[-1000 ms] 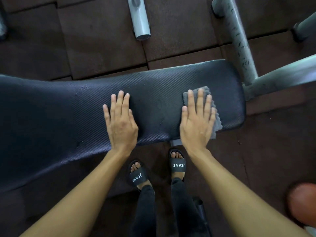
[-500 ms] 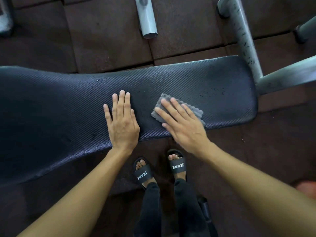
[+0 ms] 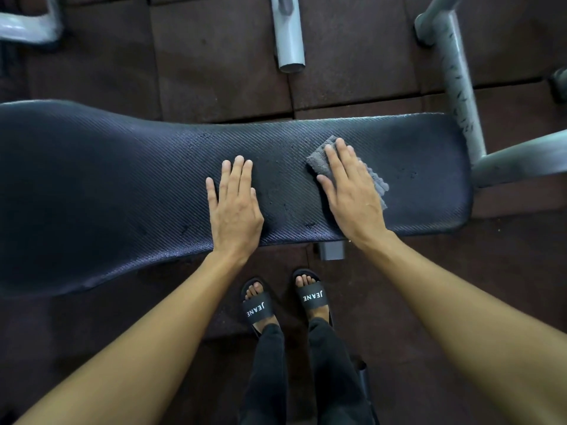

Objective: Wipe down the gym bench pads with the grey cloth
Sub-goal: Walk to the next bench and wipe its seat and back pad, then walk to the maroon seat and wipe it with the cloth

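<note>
Forearms reach up from the bottom edge, ours, bare, one on each side. Between them we see our black trousers (image 3: 270, 372) and two black sandals (image 3: 313, 297) with white lettering, standing on the dark brown floor mats (image 3: 221, 72).

Past the feet lies the bench pad (image 3: 122, 191), a long dark cushion with a fine diagonal weave, running from left to right across the view, wider on the left. A small grey bracket (image 3: 331, 251) shows under its near edge.

Our left hand (image 3: 234, 210) lies flat on the pad near the middle, palm down, fingers straight and close together, holding nothing. Our right hand (image 3: 349, 194) lies flat a little to the right, fingers stretched out and slightly spread, pressing the grey cloth (image 3: 317, 162) against the pad. The cloth is under the fingers and palm; its rumpled edges stick out beyond the fingertips and along the right side of the hand. Small dark specks on the pad around it may be damp spots or wear; we cannot tell which.

Beyond the pad, a grey metal frame (image 3: 457, 87) rises at the right end, and a short grey tube (image 3: 288, 35) lies on the mats farther back.
</note>
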`<state>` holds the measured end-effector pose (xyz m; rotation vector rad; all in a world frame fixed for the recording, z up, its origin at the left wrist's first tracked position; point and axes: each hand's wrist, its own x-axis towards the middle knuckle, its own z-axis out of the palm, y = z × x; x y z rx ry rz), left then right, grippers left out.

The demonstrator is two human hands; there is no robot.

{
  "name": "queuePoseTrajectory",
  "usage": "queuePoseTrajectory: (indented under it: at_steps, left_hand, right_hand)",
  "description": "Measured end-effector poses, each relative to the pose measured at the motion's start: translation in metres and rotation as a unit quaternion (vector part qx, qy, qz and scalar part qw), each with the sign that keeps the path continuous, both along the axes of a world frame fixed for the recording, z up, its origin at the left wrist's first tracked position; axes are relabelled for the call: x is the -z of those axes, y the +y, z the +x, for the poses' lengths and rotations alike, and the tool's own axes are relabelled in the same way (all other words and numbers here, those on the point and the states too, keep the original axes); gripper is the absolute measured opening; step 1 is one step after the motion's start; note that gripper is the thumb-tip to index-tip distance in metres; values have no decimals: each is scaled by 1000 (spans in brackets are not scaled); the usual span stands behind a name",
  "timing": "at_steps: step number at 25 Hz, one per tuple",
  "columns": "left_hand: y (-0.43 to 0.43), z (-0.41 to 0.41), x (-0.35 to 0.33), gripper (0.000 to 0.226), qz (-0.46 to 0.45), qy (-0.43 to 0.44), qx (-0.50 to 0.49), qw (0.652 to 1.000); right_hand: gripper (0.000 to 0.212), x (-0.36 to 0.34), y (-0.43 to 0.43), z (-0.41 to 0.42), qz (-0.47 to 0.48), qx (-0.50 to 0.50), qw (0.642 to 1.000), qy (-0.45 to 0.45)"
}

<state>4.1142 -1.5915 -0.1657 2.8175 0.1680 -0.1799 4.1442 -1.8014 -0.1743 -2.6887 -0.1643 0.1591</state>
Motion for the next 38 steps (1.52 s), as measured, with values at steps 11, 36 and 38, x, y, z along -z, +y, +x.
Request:
queuePoseTrajectory:
  at_steps: [11,36,38]
  left_hand:
    - [41,-6,-157,40,-73,0,-101,992]
    - [596,-423,-437,36,1,-17,-558,829]
    - [651,-441,-445,36,4,-23,-582,813]
  right_hand:
    - [40,-170,39,32,530,241,693,425]
    - [38,-449,762,-289,288,-299,698,583]
    - [38,-454,819,-303,273,-312,694,588]
